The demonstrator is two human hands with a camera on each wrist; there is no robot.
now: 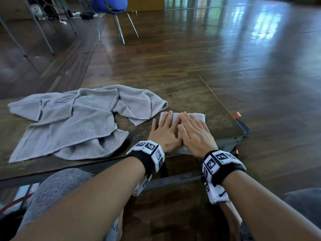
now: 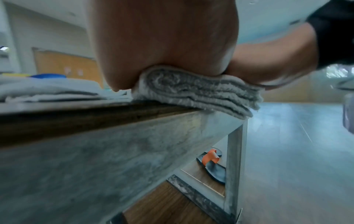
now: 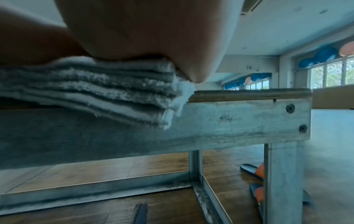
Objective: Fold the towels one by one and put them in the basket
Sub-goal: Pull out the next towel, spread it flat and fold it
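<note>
A small folded grey towel (image 1: 198, 117) lies at the near right of the low wooden table (image 1: 191, 91), its near edge hanging over the table's front. Both my hands lie flat on it with straight fingers, left hand (image 1: 165, 129) beside right hand (image 1: 194, 131), pressing it down. In the left wrist view the folded towel (image 2: 193, 91) shows as several stacked layers under my left palm (image 2: 162, 45). The right wrist view shows the same stack of towel layers (image 3: 107, 89) under my right palm (image 3: 149, 30). A larger grey towel (image 1: 73, 122) lies rumpled and unfolded on the table's left. No basket is in view.
The table's right edge (image 1: 224, 105) runs close to the folded towel. Sandals with orange straps (image 2: 210, 162) lie on the wooden floor under the table's right corner. A blue chair (image 1: 111, 7) stands far behind. My knees in grey trousers (image 1: 52, 188) are under the front edge.
</note>
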